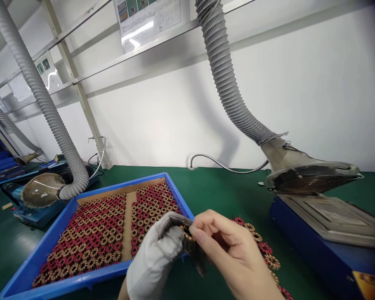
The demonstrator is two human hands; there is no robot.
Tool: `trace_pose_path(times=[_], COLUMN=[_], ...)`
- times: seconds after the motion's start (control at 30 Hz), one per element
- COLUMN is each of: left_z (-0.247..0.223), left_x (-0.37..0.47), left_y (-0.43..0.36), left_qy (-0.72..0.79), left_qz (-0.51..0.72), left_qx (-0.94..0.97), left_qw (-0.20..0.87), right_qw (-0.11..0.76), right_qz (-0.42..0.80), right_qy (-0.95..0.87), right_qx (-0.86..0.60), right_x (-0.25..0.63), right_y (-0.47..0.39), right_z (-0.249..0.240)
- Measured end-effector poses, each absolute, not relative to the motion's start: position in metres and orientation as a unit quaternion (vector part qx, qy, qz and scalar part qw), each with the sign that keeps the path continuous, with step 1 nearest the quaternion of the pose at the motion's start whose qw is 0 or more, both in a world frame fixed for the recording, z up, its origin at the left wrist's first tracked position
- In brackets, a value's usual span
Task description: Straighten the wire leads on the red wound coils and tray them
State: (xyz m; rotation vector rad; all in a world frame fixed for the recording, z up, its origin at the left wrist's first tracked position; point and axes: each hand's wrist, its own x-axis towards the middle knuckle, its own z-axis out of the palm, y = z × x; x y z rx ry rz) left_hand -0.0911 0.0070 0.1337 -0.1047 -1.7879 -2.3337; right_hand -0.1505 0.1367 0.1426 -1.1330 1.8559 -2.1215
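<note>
My left hand (158, 254) wears a white glove with dark, soiled fingertips. Its fingers are closed around a small wound stator (187, 233), of which only a bit of copper-coloured winding shows. My bare right hand (229, 246) meets it there, thumb and forefinger pinched at the stator's edge; whether they grip the core or a wire end is hidden. Behind my left hand lies a blue tray (93, 275) filled with rows of red and copper-coloured stators (96, 225). More stators (264, 248) lie in a line on the table, partly behind my right hand.
On the right stands a blue machine (312, 246) with a metal top, under a fume hood (312, 175) on a grey flexible duct (228, 83). Another hood (43, 189) and duct hang at the left. The table (137, 168) is green, against a white wall.
</note>
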Motion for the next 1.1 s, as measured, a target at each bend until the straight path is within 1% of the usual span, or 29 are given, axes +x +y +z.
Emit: trace_pose_path(times=[0.13,0.27,0.37,0.43,0.5,0.57,0.67,0.73,0.8,0.93,1.03,1.1], left_z=[0.133,0.135,0.137,0.140,0.141,0.142,0.139,0.137,0.135,0.137,0.142,0.146], left_x=[-0.090,-0.090,-0.089,-0.088,-0.088,-0.088,-0.090,-0.092,-0.094,-0.096,-0.096,-0.094], left_y=[0.008,0.008,0.008,0.009,0.010,0.012,0.013,0.012,0.010,0.010,0.014,0.016], left_qy=[-0.595,-0.594,-0.592,-0.577,-0.551,-0.530,-0.512,-0.492,-0.492,-0.604,-0.654,-0.659], left_qz=[-0.797,-0.798,-0.798,-0.809,-0.827,-0.837,-0.839,-0.845,-0.843,-0.783,-0.750,-0.749], left_qx=[-0.043,-0.039,-0.043,-0.059,-0.072,-0.079,-0.120,-0.159,-0.177,-0.116,-0.045,-0.028], left_qw=[0.093,0.092,0.104,0.095,0.089,0.108,0.139,0.139,0.125,0.098,0.082,0.065], right_qw=[0.069,0.057,0.034,0.004,-0.021,-0.037,-0.009,0.021,0.029,0.029,0.079,0.108], right_qz=[-0.726,-0.755,-0.772,-0.785,-0.783,-0.766,-0.698,-0.631,-0.599,-0.631,-0.643,-0.678], right_qy=[0.593,0.581,0.575,0.570,0.571,0.587,0.641,0.683,0.699,0.652,0.608,0.573], right_qx=[-0.340,-0.298,-0.269,-0.244,-0.244,-0.259,-0.320,-0.367,-0.390,-0.418,-0.460,-0.447], right_x=[-0.148,-0.145,-0.142,-0.139,-0.137,-0.138,-0.144,-0.151,-0.156,-0.160,-0.159,-0.159], right_y=[0.134,0.129,0.127,0.127,0.128,0.130,0.135,0.139,0.144,0.150,0.147,0.143], right_z=[0.145,0.145,0.146,0.146,0.147,0.147,0.147,0.146,0.147,0.149,0.149,0.147])
